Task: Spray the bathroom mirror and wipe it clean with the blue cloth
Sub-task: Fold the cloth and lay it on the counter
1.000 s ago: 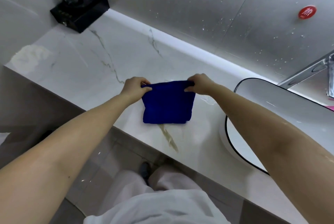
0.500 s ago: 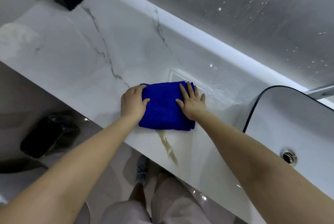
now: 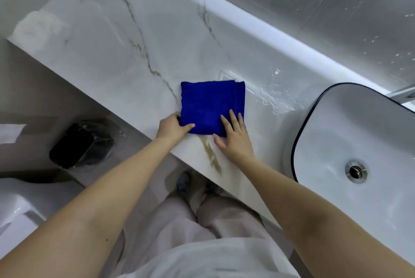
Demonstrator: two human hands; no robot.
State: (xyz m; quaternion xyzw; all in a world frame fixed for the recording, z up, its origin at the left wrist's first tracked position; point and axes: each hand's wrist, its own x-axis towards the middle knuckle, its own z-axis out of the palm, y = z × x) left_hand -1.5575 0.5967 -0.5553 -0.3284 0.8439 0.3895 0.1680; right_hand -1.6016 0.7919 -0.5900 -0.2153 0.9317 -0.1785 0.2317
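Our left hand point(image 3: 173, 128) pinches the folded cloth point(image 3: 211, 105) at its near corner on the counter point(image 3: 112, 53); our right hand point(image 3: 234, 140) presses it flat, fingers straight. The puddle point(image 3: 274, 98) just beside could soak it, causing streaks.

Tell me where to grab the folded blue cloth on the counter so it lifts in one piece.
Probably the near edge, coming from the front of the counter. The blue cloth lies flat as a folded square, with that edge closest to you. The left hand pinches its near-left corner and the right hand lies flat on the near-right. Pinch all layers there.
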